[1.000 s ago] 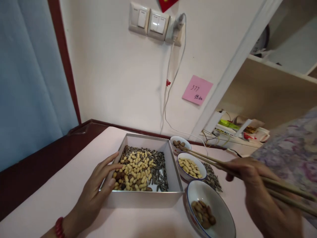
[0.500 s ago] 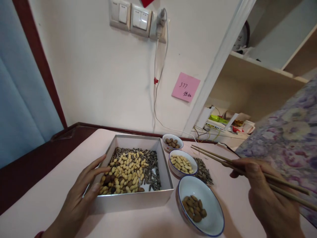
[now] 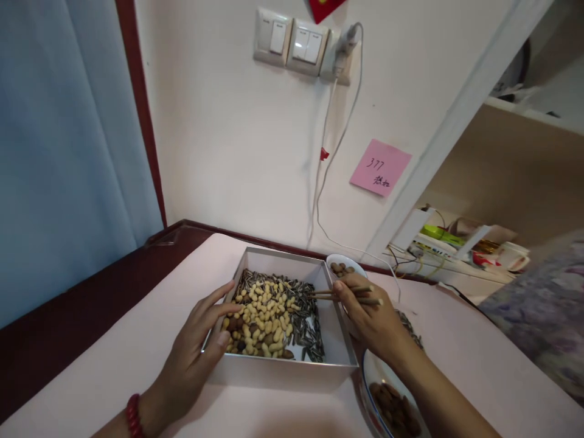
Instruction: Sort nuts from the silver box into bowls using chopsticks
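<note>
My right hand [image 3: 369, 313] is closed around a pair of wooden chopsticks [image 3: 325, 294]. Their tips reach over the right wall of a silver-grey box [image 3: 287, 371], at the striped sunflower seeds [image 3: 314, 331] inside. Peanuts in the shell [image 3: 264, 310] lie heaped in the left and middle of the box, with some brown nuts among them. Along the box's left side rests my left hand [image 3: 196, 340], fingers stretched and apart over the rim, the thumb near the front corner. A red bead bracelet [image 3: 134, 416] circles that wrist.
Behind my right hand stands a bowl of round brown nuts [image 3: 343, 268]. A bowl of almond-like nuts [image 3: 395, 409] is partly under my right forearm. A sunflower seed pile [image 3: 410, 328] lies on the pink tabletop [image 3: 460, 353]. A white cable [image 3: 319, 201] hangs down the wall.
My right hand has swung left with the chopsticks, from beside the bowls to the box, now covering the peanut bowl. The view has shifted left; my left hand stays on the box.
</note>
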A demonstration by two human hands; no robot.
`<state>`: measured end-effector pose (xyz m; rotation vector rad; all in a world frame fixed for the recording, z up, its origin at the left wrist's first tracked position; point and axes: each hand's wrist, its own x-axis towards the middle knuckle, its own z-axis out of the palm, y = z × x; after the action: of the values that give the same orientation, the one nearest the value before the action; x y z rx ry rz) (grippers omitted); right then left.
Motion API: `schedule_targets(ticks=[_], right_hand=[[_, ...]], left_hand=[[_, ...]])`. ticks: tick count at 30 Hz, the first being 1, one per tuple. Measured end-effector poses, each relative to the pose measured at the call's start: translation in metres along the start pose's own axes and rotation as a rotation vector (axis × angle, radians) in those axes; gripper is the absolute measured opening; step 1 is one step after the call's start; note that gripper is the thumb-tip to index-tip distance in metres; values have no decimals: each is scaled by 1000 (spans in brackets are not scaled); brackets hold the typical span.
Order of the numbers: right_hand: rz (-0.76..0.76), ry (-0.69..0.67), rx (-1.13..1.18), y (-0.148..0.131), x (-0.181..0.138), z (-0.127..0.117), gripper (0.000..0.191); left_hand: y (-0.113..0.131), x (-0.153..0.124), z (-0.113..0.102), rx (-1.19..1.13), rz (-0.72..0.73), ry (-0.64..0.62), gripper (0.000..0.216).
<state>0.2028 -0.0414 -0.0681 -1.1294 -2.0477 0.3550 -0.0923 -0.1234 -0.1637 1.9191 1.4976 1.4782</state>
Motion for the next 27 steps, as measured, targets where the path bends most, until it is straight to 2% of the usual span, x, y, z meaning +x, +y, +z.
schedule_targets(ticks=[7, 12, 15, 20, 23, 27], right_hand=[[-3, -34, -52, 16, 13, 22, 39], [10, -8, -44, 16, 10, 21, 40], [9, 8, -29, 13, 8, 15, 39], [8, 30, -6, 4, -3, 2, 39], [22, 64, 4, -9, -16, -15, 37], [-9, 269, -105, -23, -42, -56, 31]], left_hand=[[3, -1, 0, -25, -8, 6, 30], [1, -1, -1, -4, 13, -24, 31], [2, 0, 0, -24, 2, 1, 29], [4, 0, 1, -15, -1, 9, 29], [3, 0, 0, 5, 2, 26, 29], [-1, 0, -2, 36, 4, -1, 29]])
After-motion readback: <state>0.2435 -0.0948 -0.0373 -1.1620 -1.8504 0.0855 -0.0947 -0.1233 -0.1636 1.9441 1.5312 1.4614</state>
